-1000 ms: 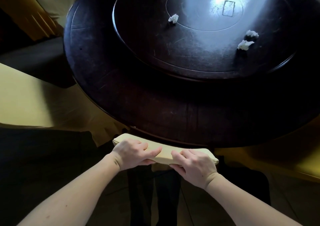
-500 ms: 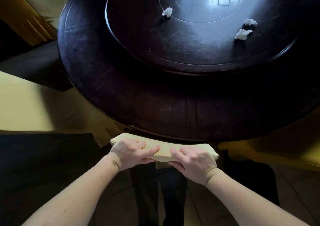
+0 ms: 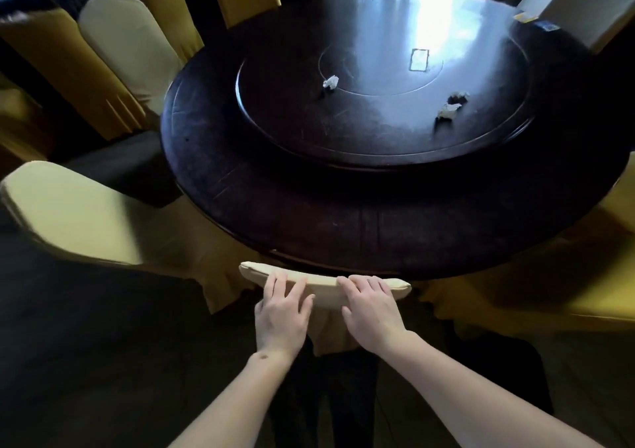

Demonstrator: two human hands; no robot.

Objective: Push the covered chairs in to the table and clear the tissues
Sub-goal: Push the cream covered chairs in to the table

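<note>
Three tissues (image 3: 331,81) (image 3: 447,110) (image 3: 459,97); perhaps six covered chairs (image 3: 323,281).

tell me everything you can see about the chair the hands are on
The chair shows mainly the curved top edge of its backrest, wrapped in a smooth pale cream fabric cover that hangs in loose folds below. It stands upright, pushed close against the near rim of the dark round table. The left hand and right hand lie side by side on its top, fingers straight. Seat and legs are hidden.

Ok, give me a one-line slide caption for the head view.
Both hands rest on a covered chair's back at the round table; three crumpled tissues remain.
</note>
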